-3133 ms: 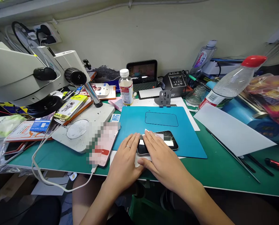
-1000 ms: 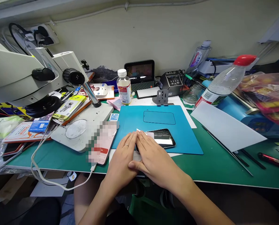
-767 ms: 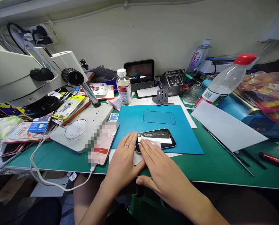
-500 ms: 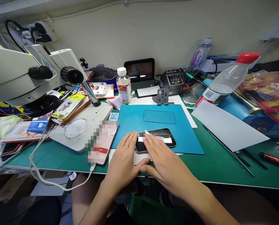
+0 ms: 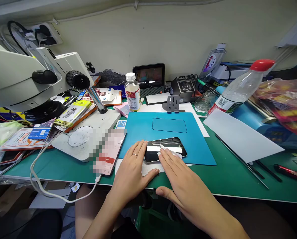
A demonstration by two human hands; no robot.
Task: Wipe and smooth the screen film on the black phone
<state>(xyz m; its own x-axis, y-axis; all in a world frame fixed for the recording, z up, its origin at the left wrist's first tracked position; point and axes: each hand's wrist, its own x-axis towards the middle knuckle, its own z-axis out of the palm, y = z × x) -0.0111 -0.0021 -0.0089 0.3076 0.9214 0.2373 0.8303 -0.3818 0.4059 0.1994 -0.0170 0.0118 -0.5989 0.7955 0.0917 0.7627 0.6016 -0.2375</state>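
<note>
Rests the left hand (image 5: 131, 169) at the left end of a black phone (image 5: 172, 143), touching it with fingertips, the long fingers nearly straight and side by side, the thumb spread well apart over white paper (image 5: 148, 167). Shows a ring (image 5: 135, 154) on that hand. Clasps nothing visible there; cannot see beneath the palm.

Lays the right hand (image 5: 180, 176) almost flat, fingers together and thumb held wide, over a white tissue (image 5: 177, 154) on the glossy top face of the phone. Pins the tissue under the fingertips rather than pinching it, as far as shows; cannot tell about the covered part.

Has the phone lying flat on the near part of a blue mat (image 5: 138, 124), glossy side up. Sets its long axis from left to right, roughly along the front edge of the green table (image 5: 225, 179), with the right end slightly farther from the body and the left end slightly nearer. Points one short end at the left hand, the other out toward the right side of the mat. Cannot tell top end from bottom end.

Lies nearer the body than a drawn phone outline (image 5: 169, 125) on the same mat, apart from it and close to parallel. Has a pink phone (image 5: 115, 151) to the left, beside the mat, slanting away from the body with the far end leaning right, plugged at the near end into a white cable (image 5: 98, 179).
</note>
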